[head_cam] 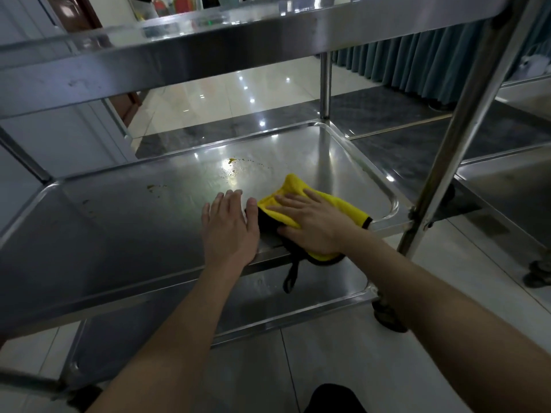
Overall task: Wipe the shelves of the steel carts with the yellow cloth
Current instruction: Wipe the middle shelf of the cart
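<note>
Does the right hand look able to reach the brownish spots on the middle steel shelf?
Probably yes: the right hand presses the yellow cloth just short of the brownish spots, with only bare middle steel shelf between them.

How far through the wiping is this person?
Early, it seems; nothing looks clearly finished. The right hand presses the yellow cloth on the middle shelf, at its near right corner. The left hand rests flat beside it. Brown spots farther back are left to wipe.

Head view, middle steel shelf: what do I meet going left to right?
Small brown smudge on the steel → flat left hand → yellow microfibre cloth with black edging → slanted steel cart post.
</note>
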The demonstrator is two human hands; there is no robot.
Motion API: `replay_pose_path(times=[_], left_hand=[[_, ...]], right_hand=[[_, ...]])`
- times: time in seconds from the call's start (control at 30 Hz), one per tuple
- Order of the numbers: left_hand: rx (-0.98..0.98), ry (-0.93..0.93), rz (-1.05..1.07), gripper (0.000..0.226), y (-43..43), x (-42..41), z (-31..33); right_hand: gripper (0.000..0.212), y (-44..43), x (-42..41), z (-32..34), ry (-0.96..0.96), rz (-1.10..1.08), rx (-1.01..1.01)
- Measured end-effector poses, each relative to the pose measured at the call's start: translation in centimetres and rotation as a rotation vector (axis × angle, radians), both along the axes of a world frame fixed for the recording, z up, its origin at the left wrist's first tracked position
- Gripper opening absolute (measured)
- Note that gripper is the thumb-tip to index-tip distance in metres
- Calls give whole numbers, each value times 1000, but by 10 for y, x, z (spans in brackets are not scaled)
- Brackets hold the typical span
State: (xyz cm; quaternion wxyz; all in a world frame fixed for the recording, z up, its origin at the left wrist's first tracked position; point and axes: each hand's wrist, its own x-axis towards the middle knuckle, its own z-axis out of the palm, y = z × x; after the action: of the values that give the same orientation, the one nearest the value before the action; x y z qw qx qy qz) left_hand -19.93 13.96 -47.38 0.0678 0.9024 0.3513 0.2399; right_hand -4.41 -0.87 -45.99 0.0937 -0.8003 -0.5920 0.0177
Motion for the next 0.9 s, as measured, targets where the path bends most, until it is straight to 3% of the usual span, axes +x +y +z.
replay_pose_path(times=[0.07,0.23,0.37,0.53,0.67,0.8,0.9], left_hand=[[-19,-27,3,80,-3,-3,0],[-12,-38,-46,78,-8,0,-3],[31,-56,-62,72,-6,4,-4],[62,-31,-25,71,-5,6,2],[28,-18,-39,75,-5,2,4],[45,-21,-27,76,-8,1,6],[54,-15,-15,76,-12,2,8]], right_hand=[[65,-6,13,2,65,20,-38],[67,32,82,13,84,-348,-49],[68,68,90,8,88,-444,-30],[72,50,39,3,18,-256,-17],[67,9,42,0,96,-79,-40],[64,-22,107,18,61,-441,-42],[65,-31,94,12,112,-514,-2]])
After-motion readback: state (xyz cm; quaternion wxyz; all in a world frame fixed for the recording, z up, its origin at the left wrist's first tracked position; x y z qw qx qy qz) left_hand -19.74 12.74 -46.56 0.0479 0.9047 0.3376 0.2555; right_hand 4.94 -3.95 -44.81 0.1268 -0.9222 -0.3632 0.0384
